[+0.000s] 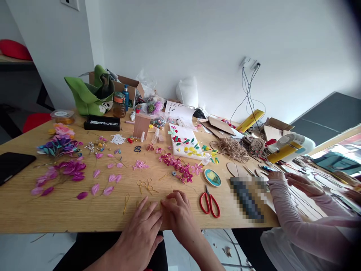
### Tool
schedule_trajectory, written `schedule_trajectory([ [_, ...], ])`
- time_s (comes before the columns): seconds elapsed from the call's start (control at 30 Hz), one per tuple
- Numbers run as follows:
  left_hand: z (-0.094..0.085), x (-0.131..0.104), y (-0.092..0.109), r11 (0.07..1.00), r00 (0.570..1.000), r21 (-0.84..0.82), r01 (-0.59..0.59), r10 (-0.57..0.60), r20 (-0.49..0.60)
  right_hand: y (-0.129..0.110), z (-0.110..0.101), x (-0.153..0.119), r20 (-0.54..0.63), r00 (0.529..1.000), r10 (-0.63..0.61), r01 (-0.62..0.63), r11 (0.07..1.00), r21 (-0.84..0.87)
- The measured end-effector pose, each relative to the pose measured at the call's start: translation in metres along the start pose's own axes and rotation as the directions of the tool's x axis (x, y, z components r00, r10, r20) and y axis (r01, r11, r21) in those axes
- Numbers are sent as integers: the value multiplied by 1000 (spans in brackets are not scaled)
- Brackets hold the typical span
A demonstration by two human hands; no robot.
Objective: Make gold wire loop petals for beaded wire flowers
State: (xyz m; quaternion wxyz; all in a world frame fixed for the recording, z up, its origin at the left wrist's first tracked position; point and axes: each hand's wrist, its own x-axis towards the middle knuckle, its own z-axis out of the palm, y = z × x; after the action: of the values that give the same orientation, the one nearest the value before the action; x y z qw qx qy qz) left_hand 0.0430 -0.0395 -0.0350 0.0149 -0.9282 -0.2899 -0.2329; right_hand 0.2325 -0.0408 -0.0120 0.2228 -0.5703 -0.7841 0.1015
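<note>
My left hand [142, 229] lies near the table's front edge, fingers spread over the wood and a few gold wire pieces beneath them. Right beside it, my right hand [179, 212] is bent with its fingers together; what it pinches is hidden or too small to name. Twisted gold wire loops [148, 185] lie just beyond my fingers, and another gold loop [126, 203] is to the left. Red-handled scissors [209, 203] rest to the right of my right hand. Pink petals [108, 191] on wires are scattered at the left, and a magenta flower spray [180, 167] lies behind my hands.
The wooden table [96, 220] also holds a black phone [15, 165], a green felt bag [88, 94], a round embroidery piece [212, 177], a white foam block with flowers [184, 141] and twine [232, 148]. At the right, another person's hands [301, 182] are over the table.
</note>
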Motion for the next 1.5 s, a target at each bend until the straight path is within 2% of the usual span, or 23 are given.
schedule_trajectory([
  [0.1,3,0,1,1000,1000,-25,16,-17,-19,2,0,12,-46,999,-26,26,1000,3],
  [0.23,9,0,4,985,989,-129,118,-129,-75,13,-1,41,-46,995,-88,78,979,-187],
  [0.37,3,4,0,982,989,-156,109,-124,-86,27,-2,73,42,986,-161,166,939,-300],
  [0.47,-4,5,-5,989,990,-118,89,-101,-101,32,-5,80,126,969,-214,245,908,-340],
  [0.53,-7,5,-8,990,988,-101,96,-107,-108,32,-8,73,156,962,-224,266,898,-350],
  [0.63,-6,3,-10,988,985,-99,116,-127,-118,27,-14,47,174,962,-209,259,902,-345],
  [0.73,-4,2,-10,986,984,-121,117,-131,-122,19,-20,18,176,969,-176,224,923,-313],
  [0.83,-4,3,-10,980,985,-154,125,-141,-103,12,-22,0,144,980,-138,170,957,-236],
  [1.0,-6,4,-12,970,982,-189,155,-172,-80,11,-25,-2,107,985,-133,152,967,-203],
  [1.17,-9,4,-12,965,970,-203,168,-199,-141,15,-22,0,161,969,-188,225,939,-260],
  [1.3,-13,6,-12,955,958,-244,169,-217,-189,12,-20,-4,133,976,-174,205,937,-282],
  [1.4,-17,10,-12,901,937,-389,192,-286,-200,-2,-24,-6,50,987,-154,161,960,-230],
  [1.5,-21,15,-11,735,907,-619,276,-412,-84,-22,-30,-7,7,981,-196,192,954,-231],
])
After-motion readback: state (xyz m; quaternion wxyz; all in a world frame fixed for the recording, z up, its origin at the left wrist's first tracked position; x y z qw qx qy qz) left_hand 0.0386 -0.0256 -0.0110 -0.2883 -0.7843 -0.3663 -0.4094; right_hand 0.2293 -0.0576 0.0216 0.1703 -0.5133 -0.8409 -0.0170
